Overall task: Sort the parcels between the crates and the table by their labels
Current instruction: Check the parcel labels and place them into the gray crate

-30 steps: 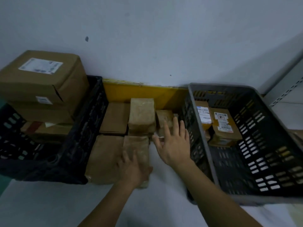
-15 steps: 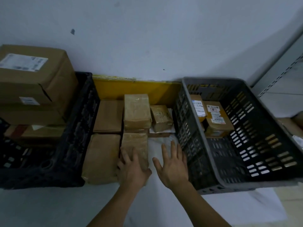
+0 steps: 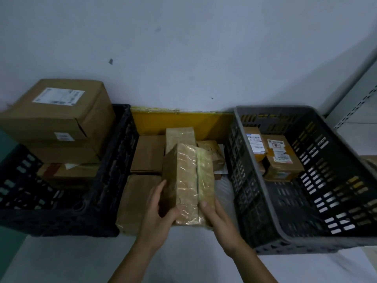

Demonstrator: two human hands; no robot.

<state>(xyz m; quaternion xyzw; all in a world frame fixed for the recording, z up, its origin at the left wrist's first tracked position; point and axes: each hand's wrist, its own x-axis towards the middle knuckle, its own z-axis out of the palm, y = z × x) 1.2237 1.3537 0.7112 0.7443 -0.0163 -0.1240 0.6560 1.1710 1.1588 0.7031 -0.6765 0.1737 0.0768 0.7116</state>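
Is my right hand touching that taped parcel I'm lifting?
Touching. The head view shows the right hand with its thumb pressed on the taped parcel.

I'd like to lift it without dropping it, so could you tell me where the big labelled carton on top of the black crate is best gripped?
Probably by its two opposite side faces, coming from above: the big labelled carton is broad and sits high, uncovered.

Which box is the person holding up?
The shiny taped box in the middle, between the crates. Both hands, left and right, grip its near end, tilting it up; the other boxes lie flat.
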